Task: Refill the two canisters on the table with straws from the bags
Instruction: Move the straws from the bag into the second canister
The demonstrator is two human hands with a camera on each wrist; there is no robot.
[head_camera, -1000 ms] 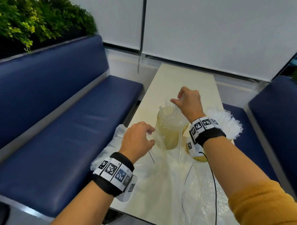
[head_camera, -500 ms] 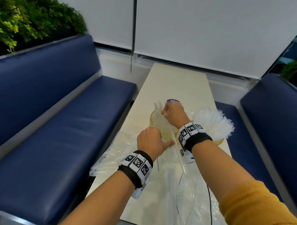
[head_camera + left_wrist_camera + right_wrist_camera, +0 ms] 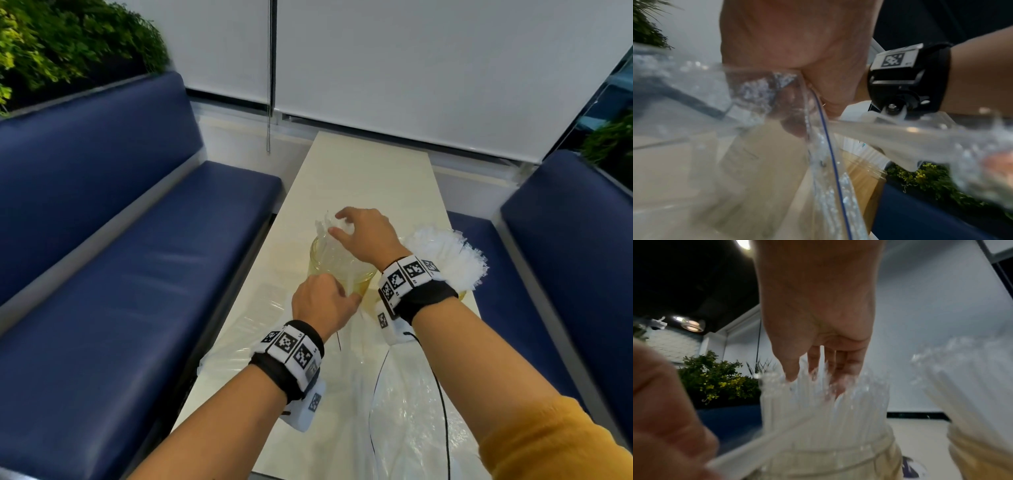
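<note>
A yellowish clear canister (image 3: 356,279) stands mid-table, packed with clear-wrapped straws (image 3: 325,228). My right hand (image 3: 337,224) hovers over it, fingers straight and spread, the tips touching the straw tops (image 3: 818,386). My left hand (image 3: 346,291) is at the canister's near side and grips one stray wrapped straw (image 3: 760,439) that leans out over the rim. In the left wrist view the fist (image 3: 818,104) pinches clear wrapping with a thin blue line. The second canister (image 3: 462,294), on the right, is crammed with white straws (image 3: 445,253).
Crumpled clear plastic bags (image 3: 411,411) cover the near end of the table (image 3: 363,178), one hanging over its left edge (image 3: 246,329). Blue benches (image 3: 137,274) flank both sides. A black cable (image 3: 442,394) runs from my right wrist across the bag.
My right hand lowered a pinched bunch of straws into the canister and opened its fingers over the tops. My left hand left the bag, moved to the canister and gripped the leaning straw.
</note>
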